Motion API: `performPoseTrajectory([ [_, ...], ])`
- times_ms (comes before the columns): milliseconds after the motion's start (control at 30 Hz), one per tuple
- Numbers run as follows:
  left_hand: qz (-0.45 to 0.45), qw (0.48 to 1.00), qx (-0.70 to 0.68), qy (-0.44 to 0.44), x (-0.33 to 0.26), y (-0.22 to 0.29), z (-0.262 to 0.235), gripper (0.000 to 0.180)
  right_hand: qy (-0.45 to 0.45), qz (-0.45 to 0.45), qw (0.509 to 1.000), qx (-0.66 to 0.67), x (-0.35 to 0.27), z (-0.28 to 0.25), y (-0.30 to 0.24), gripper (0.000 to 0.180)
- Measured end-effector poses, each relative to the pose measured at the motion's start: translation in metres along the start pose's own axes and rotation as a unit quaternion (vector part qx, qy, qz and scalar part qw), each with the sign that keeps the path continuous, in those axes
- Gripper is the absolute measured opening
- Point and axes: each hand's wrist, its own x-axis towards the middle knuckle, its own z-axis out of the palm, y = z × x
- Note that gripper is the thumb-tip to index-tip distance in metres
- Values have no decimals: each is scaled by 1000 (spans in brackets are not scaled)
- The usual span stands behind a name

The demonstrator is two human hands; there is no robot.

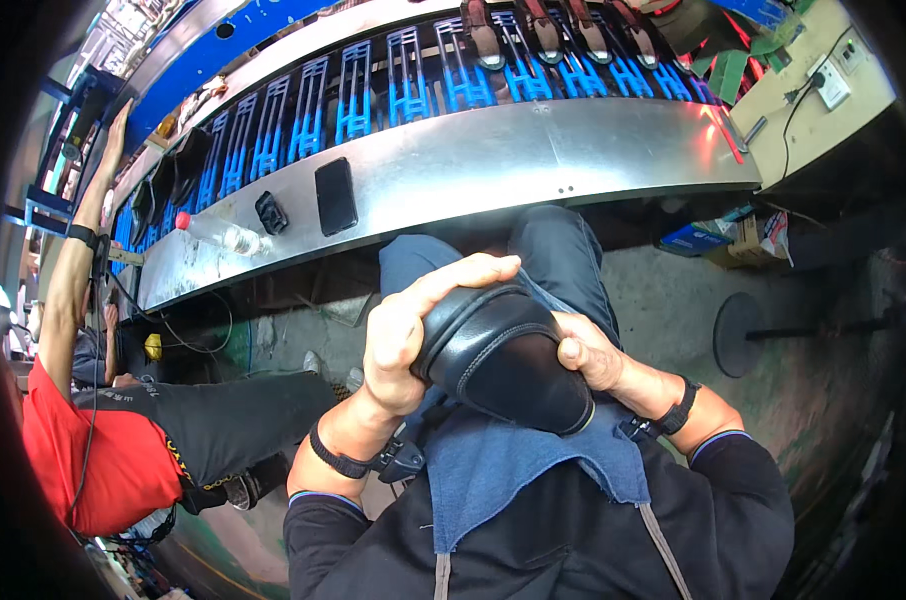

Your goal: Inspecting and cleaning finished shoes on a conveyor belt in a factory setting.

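Observation:
A black leather shoe [508, 365] with a stitched seam is held between both my hands, above my lap. My left hand [398, 335] wraps round its left side, the thumb or forefinger stretched along the top edge. On the shoe's right side, my right hand [591, 352] grips it with the thumb bent against it. The shoe's underside and the fingers beneath it are hidden. Below it, a blue cloth apron [533, 480] lies over my lap.
Ahead runs a metal ledge [533, 150] with a dark phone [336, 197], a crumpled black item [270, 213] and a clear bottle [223, 233]. Behind it, a conveyor of blue racks [410, 80] carries several dark shoes [538, 35]. A co-worker in red [103, 450] sits at left.

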Motion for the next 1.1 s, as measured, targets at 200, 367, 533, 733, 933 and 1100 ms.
performPoseTrajectory([
  [200, -17, 999, -29, -27, -5, 1, 7, 88, -10, 0, 1000, 19, -3, -2, 1, 92],
  [367, -35, 997, 63, 17, -12, 18, 13, 78, -3, 1, 999, 32, -10, -5, 11, 91],
  [533, 61, 942, 331, -9, -9, 38, 15, 77, 71, 1, 995, -74, -14, -12, 26, 86],
  [733, 164, 942, 276, 102, -1, -5, 42, 92, 80, -43, 992, 90, -11, -10, 26, 84],
  [933, 92, 967, 231, 58, 11, -25, 36, 96, 113, -62, 964, 234, -7, -7, 9, 76],
  [1100, 37, 976, 216, 7, 26, -23, 18, 97, 14, -26, 888, 459, -2, -3, 12, 71],
])
